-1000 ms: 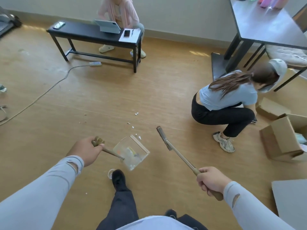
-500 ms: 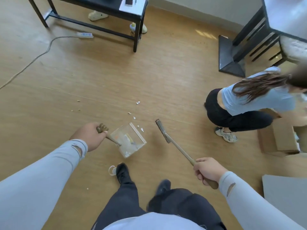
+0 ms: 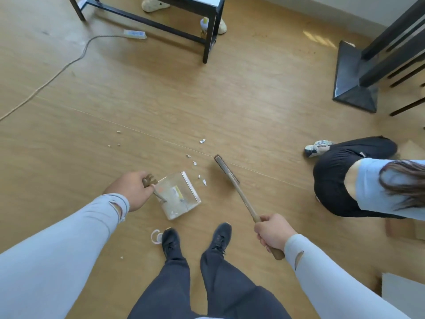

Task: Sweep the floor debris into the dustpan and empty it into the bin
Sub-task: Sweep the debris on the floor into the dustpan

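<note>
My left hand (image 3: 131, 189) grips the brown handle of a clear plastic dustpan (image 3: 178, 198), which sits low over the wooden floor with scraps inside it. My right hand (image 3: 273, 233) holds the wooden handle of a small broom; the broom head (image 3: 226, 169) rests to the right of the dustpan's open edge. Small white paper scraps (image 3: 202, 178) lie between the pan and the broom head, and more scraps (image 3: 202, 141) are scattered farther out. No bin is in view.
A person crouches at the right (image 3: 358, 180) beside cardboard. A black bench (image 3: 207, 31) stands at the top, and a power strip with cable (image 3: 134, 33) lies to its left. A black table base (image 3: 354, 77) is at the upper right. A tape ring (image 3: 156, 236) lies by my left shoe.
The view has tilted downward and I have stepped forward, both feet now in view. The dustpan has come lower toward the floor. The crouching person has shifted to the right edge.
</note>
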Tool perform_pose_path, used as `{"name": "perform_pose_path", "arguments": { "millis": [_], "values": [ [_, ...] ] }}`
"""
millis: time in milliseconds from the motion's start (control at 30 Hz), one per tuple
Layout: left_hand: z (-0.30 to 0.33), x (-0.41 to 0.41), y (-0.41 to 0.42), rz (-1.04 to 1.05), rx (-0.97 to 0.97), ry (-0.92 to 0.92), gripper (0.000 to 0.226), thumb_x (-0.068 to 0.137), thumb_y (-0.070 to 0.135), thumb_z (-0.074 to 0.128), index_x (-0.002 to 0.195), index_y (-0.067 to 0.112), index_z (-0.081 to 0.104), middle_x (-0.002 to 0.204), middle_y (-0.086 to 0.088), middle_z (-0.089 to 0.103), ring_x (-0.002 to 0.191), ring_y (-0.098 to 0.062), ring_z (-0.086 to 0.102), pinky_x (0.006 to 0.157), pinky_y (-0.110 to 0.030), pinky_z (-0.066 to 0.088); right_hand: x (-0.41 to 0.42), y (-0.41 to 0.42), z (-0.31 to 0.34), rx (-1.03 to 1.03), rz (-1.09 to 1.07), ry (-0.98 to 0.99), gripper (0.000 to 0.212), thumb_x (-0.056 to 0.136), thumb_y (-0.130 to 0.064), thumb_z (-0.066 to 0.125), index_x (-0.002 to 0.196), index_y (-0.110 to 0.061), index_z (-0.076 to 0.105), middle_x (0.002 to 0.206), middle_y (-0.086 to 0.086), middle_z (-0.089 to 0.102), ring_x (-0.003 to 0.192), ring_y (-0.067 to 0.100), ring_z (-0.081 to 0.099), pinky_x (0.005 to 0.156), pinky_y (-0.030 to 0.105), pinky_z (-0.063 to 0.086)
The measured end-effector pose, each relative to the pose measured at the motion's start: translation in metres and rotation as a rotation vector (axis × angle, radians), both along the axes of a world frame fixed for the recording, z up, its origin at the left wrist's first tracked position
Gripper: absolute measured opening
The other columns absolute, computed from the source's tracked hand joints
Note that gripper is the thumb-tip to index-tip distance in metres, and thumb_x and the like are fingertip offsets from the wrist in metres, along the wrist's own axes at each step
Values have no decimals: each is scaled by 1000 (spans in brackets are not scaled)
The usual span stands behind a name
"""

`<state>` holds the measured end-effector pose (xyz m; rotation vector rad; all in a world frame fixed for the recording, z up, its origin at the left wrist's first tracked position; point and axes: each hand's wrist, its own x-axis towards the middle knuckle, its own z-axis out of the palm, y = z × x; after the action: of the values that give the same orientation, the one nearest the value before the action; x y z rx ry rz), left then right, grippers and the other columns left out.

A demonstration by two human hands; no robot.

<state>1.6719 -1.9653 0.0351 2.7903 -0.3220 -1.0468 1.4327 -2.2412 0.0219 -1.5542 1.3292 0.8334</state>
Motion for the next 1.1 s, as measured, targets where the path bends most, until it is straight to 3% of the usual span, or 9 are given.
{"name": "perform_pose_path", "arguments": {
  "millis": [300,367,467,533,600,700,767,867,1100],
  "values": [
    [-34,26,-60,16,89,-11,28,96,44,61,117,25,63,110,1,69,97,-29,63,79,-33,49,44,6,-45,30,223,-17,38,91,-9,39,125,-22,49,82,0,51,53,19,41,44,26,36],
    [-36,36,-64,28,100,-17,27,95,45,62,113,25,65,111,-1,70,99,-30,65,83,-35,52,47,17,-50,49,266,-19,35,90,-9,38,122,-19,49,91,2,54,60,21,47,51,27,40],
    [-39,38,-69,33,103,-18,22,95,43,62,109,25,63,107,-1,69,91,-29,60,77,-33,47,45,32,-54,28,328,-27,21,92,-12,41,110,-14,50,101,7,56,81,25,51,71,30,47],
    [-40,34,-71,43,93,-17,22,96,43,62,111,27,62,108,1,69,88,-26,57,76,-32,46,40,40,-51,40,353,-29,21,91,-13,43,111,-15,52,99,6,57,83,25,52,76,34,50],
    [-40,31,-70,50,98,-18,25,95,45,61,116,31,63,114,2,71,90,-26,58,76,-32,46,37,40,-39,137,359,-2,28,92,-11,41,115,-16,55,84,4,53,70,23,50,67,33,49],
    [-39,31,-62,66,101,-15,34,95,47,61,125,31,63,116,3,71,99,-28,65,80,-34,51,39,9,-12,275,200,9,25,90,-5,40,104,-18,57,70,5,47,50,19,41,49,28,39],
    [-38,31,-56,57,107,-17,37,95,47,61,129,30,62,119,3,71,104,-29,66,80,-34,51,36,-23,4,321,46,-6,32,90,-1,46,118,-12,58,70,10,49,44,16,39,43,27,35],
    [-36,32,-45,54,112,-19,41,97,46,60,134,29,60,124,2,70,108,-29,65,80,-34,50,28,-53,25,337,-84,-11,41,91,-1,53,129,-15,55,71,12,53,46,17,39,41,26,32],
    [-33,20,-8,56,85,21,39,98,46,58,131,27,60,118,3,72,104,-26,67,83,-35,55,50,-28,43,208,-93,-90,51,93,1,51,142,-12,50,69,12,53,41,14,43,40,25,37]
  ]
}}
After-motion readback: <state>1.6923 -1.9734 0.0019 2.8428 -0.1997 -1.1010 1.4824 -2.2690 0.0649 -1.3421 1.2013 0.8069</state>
